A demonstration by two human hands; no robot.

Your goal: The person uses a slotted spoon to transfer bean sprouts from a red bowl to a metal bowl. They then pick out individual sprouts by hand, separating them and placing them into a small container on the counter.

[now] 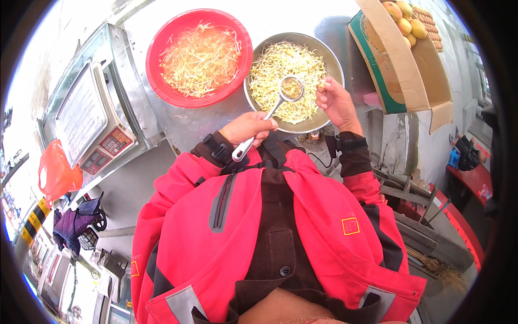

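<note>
My left hand (251, 128) grips the metal handle of a ladle (274, 108). The ladle's round bowl hangs above a wide metal basin (339, 67) and has some liquid and small pale bits in it. Yellow-headed bean sprouts (293, 60) fill the basin. At the basin's right side is my right hand (338, 101), its fingers curled and the thumb close to the index finger. A yellowish bit shows at its fingertips, but whether it is held or lies behind them is unclear. A red plastic basin (156, 77) to the left contains more sprouts in water.
A cardboard box (404, 81) stands right of the basins, with yellow mangoes (408, 24) and a tray of eggs (429, 28) beyond it. On the left are a digital scale (97, 121) and a red plastic bag (58, 174). The basins rest on a metal counter (182, 125).
</note>
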